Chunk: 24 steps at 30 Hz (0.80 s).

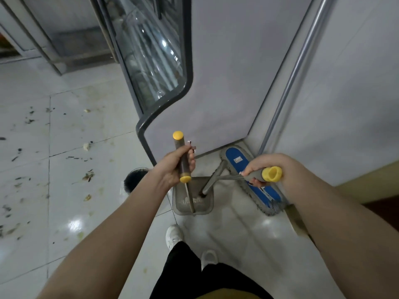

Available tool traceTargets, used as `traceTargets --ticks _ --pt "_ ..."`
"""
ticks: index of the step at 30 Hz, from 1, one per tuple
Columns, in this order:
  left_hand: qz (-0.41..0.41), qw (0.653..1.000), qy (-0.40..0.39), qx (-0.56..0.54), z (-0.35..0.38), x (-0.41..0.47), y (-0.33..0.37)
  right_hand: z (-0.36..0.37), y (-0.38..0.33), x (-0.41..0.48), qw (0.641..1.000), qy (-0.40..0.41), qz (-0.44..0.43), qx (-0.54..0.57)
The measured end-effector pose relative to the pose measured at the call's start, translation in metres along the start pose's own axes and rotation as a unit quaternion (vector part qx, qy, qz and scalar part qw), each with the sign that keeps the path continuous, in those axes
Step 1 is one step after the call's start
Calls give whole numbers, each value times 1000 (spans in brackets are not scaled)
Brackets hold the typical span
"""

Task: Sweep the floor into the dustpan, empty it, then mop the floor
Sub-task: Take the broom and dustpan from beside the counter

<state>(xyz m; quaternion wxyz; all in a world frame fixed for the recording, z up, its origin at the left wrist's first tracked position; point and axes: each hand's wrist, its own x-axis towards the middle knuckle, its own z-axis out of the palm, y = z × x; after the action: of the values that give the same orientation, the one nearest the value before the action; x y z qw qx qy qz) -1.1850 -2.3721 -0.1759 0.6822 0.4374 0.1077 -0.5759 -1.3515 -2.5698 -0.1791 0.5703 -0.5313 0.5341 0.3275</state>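
My left hand (171, 167) grips a brown-grey handle with yellow caps (178, 135); its thin rod drops to a grey dustpan (183, 207) standing on the floor by the cabinet's corner. My right hand (266, 162) is closed on a grey broom handle with a yellow end (272, 174). The broom's shaft (212, 179) runs down into the dustpan, where its brush end is hard to make out. A flat mop with a blue and grey head (235, 157) rests on the floor in the corner, its metal pole (302, 61) leaning up the wall. Dark and yellowish scraps (88, 175) litter the tiles to the left.
A tall grey cabinet (216, 83) with a glass-fronted door (155, 61) stands straight ahead. A dark round bin (135, 179) sits left of the dustpan. My white shoes (174, 234) are just behind the dustpan. A wall (356, 93) closes the right side.
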Motion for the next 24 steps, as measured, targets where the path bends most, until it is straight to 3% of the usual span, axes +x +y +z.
traceTargets --ticks 13,24 --pt "63 994 15 -91 -44 -106 -34 99 11 -52 996 -9 -1 -88" --pt "47 986 65 -147 -132 -220 -81 222 76 -91 990 -21 13 -140"
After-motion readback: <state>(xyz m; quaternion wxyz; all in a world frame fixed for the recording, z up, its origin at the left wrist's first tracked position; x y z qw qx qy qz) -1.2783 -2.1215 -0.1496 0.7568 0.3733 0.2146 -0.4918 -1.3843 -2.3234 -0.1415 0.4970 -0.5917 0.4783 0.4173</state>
